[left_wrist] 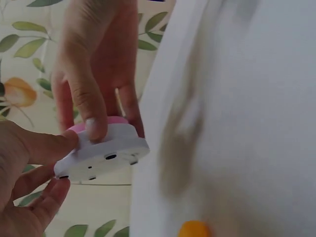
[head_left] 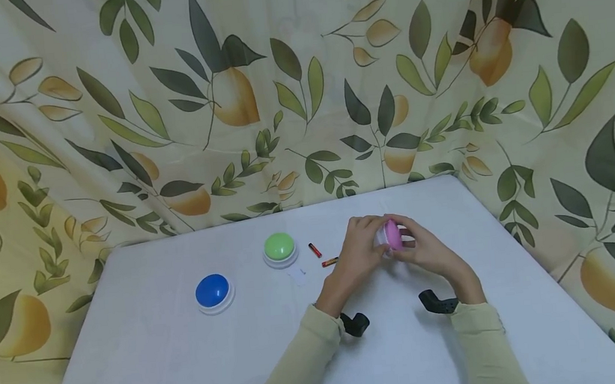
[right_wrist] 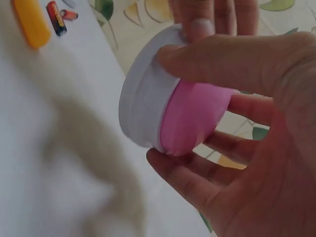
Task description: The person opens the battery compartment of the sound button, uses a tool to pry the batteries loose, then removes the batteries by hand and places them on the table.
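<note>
Between both hands is a round push button with a pink dome (head_left: pixel 393 234) and a white base (left_wrist: pixel 106 157), raised above the table and tipped on its side. The left hand (head_left: pixel 356 247) pinches the base's edge between thumb and fingers. The right hand (head_left: pixel 428 250) grips it from the other side, thumb on the white rim and fingers around the pink dome (right_wrist: pixel 195 118). In the left wrist view the base's underside shows, with dark pads and a small hole. Beside the left hand lie two batteries, one red and black (head_left: pixel 314 250), the other (head_left: pixel 330 262) partly behind the hand.
On the white table (head_left: pixel 152 349) stand a green push button (head_left: pixel 279 246) and a blue one (head_left: pixel 212 291), left of the hands. Tiny pieces (head_left: pixel 302 271) lie near the batteries. An orange-yellow rounded object (right_wrist: pixel 32 22) rests on the table. A patterned curtain (head_left: pixel 302 126) hangs behind.
</note>
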A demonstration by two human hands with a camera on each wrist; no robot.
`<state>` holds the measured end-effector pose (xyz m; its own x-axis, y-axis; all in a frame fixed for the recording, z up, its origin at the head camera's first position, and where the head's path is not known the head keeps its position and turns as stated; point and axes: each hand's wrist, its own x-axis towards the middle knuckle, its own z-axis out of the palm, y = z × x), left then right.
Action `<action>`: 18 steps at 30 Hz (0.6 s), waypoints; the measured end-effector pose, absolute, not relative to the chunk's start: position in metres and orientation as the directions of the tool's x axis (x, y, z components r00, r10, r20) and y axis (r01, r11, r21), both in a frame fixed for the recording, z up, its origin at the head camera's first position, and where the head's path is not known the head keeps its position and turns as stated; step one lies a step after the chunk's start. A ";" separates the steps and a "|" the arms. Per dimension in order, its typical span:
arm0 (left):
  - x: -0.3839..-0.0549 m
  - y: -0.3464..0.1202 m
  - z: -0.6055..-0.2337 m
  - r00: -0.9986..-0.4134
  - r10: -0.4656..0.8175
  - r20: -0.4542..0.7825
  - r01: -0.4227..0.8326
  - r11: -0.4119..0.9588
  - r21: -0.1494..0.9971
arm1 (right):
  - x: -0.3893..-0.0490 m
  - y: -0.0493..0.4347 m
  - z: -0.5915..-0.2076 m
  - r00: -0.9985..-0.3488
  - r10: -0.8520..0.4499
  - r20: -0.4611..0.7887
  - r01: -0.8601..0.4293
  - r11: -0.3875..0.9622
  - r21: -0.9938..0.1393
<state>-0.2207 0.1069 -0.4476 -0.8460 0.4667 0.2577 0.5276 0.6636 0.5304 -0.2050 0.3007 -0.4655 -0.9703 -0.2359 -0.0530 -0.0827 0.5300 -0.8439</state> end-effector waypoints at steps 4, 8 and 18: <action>-0.216 0.096 -0.438 -0.852 0.452 0.266 0.512 0.607 0.608 | -0.205 0.294 -0.466 -0.964 -0.266 -0.032 -0.096 0.456 -0.885; -0.213 0.083 -0.433 -0.863 0.417 0.286 0.468 0.445 0.764 | -0.207 0.289 -0.463 -0.952 -0.305 -0.012 -0.112 0.386 -0.916; -0.202 0.047 -0.423 -0.868 0.359 0.342 0.433 0.214 0.875 | -0.205 0.269 -0.461 -0.913 -0.407 0.028 -0.091 0.136 -0.987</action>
